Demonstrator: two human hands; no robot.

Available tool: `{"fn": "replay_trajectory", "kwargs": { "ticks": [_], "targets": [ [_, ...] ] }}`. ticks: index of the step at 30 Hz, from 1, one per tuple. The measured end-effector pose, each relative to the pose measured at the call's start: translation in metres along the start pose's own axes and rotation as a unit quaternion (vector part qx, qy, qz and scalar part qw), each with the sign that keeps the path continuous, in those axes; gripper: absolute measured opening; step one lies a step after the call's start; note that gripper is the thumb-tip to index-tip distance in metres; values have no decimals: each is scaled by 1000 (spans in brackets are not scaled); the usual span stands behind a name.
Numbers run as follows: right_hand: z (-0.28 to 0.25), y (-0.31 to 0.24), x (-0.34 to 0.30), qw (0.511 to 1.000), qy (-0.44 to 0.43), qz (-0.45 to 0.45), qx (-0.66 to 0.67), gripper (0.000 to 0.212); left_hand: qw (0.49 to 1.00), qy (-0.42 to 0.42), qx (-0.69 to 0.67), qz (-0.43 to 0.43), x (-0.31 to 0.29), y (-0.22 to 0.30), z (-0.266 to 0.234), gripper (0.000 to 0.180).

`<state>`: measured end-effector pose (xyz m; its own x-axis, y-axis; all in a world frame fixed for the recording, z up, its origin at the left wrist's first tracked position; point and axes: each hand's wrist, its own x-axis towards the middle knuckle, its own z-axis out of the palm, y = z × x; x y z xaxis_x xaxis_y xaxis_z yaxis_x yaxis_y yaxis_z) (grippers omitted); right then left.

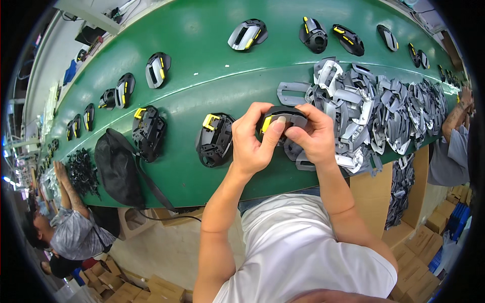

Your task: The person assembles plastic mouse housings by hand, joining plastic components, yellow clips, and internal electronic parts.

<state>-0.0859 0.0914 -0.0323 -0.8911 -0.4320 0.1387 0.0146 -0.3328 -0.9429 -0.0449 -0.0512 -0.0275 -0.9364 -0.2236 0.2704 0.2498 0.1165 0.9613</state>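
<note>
Between my two hands I hold a black computer mouse shell (281, 119) with a yellow side piece and a grey part on it, above the green table. My left hand (255, 139) is closed round its left side, thumb on the top. My right hand (316, 132) grips the right side, thumb and fingers pressing on the grey part. To the left, a black mouse shell with a yellow piece (214, 140) lies on the table, and a similar mouse shell (149, 134) lies beyond it. The underside of the held mouse is hidden.
A large heap of grey plastic mouse parts (353, 108) covers the table's right. Several mice (247, 34) line the far side. A black bag (118, 164) and small black parts (82, 171) lie left. A carton (371, 194) stands below right. Co-workers (76, 235) sit at both sides.
</note>
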Motion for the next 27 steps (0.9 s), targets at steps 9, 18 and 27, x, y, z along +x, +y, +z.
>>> {"fn": "replay_trajectory", "kwargs": {
  "ticks": [9,18,27],
  "targets": [
    [1,0,-6,999,37,6,-19,23,997,45,50,49,-8,-1,10,18],
    [1,-4,-3,997,-42,19,66,18,994,67,44,69,-5,-6,13,20],
    [3,-1,-5,998,-19,-44,49,26,967,54,104,228,0,-3,4,24]
  ]
}}
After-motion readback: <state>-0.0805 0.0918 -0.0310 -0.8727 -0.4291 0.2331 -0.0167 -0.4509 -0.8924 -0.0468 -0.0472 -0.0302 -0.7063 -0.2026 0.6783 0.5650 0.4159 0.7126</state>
